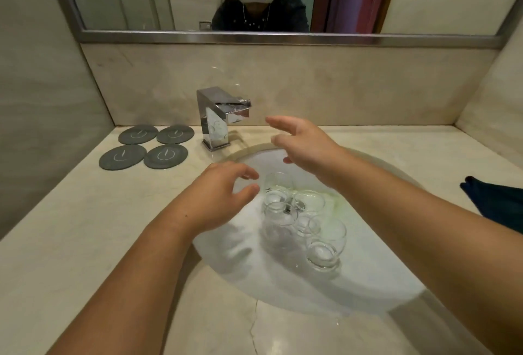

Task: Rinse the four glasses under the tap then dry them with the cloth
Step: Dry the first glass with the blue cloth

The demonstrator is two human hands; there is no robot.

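Far left on worktop (70,227): four grey round coasters (144,146), two by two, bare. Just right of those, square chrome tap (220,117) at the back edge, spout pointing right over the white sink (283,292).

Left hand (223,196) in the air over the sink's left side, fingers (249,175) loosely curled, thumb apart, gripping nothing. Close to the glasses, not touching.

Four clear glasses (325,241) down in the sink, bunched round the drain (288,207), packed tight with several looking in contact; one toward the tap, two mid, one nearest the camera.

Right hand (305,145) higher up, just right of the spout and above the back of the sink, fingers (278,122) spread and relaxed, holding nothing, clear of tap and glasses.

Far right: dark blue cloth (495,204) on the worktop at the frame edge, well apart from both hands.

Mirror (198,0) across the wall above.
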